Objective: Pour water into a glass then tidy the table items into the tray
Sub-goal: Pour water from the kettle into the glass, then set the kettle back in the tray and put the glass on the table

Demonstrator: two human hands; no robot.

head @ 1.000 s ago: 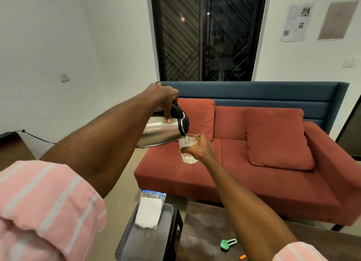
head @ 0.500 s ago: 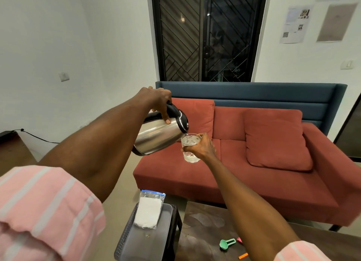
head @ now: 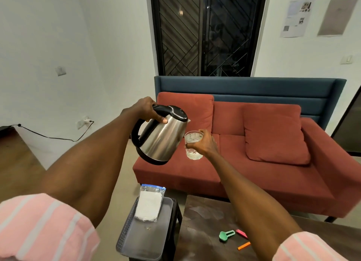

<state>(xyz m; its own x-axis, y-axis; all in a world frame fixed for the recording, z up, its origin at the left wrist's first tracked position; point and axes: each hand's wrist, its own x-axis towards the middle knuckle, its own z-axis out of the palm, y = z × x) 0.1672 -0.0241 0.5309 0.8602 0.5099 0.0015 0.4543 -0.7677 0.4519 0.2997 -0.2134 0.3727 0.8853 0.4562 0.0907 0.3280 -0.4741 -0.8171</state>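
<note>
Fingers of my left hand (head: pixel 145 109) grip the kettle (head: pixel 163 135), now tipped back upright beside the glass (head: pixel 193 146) my right hand (head: pixel 206 143) clasps; no readable labels.

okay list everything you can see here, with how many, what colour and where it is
kettle: 1, steel and black, held up, tilted
glass: 1, clear, held beside kettle
tray: 1, grey, on dark stool
bag: 1, clear with white contents, on tray's far end
table: 1, dark brown, lower right
clips: green, pink, orange, on table
sofa: 1, red and blue, behind
left hand: grips kettle handle
right hand: holds glass
</note>
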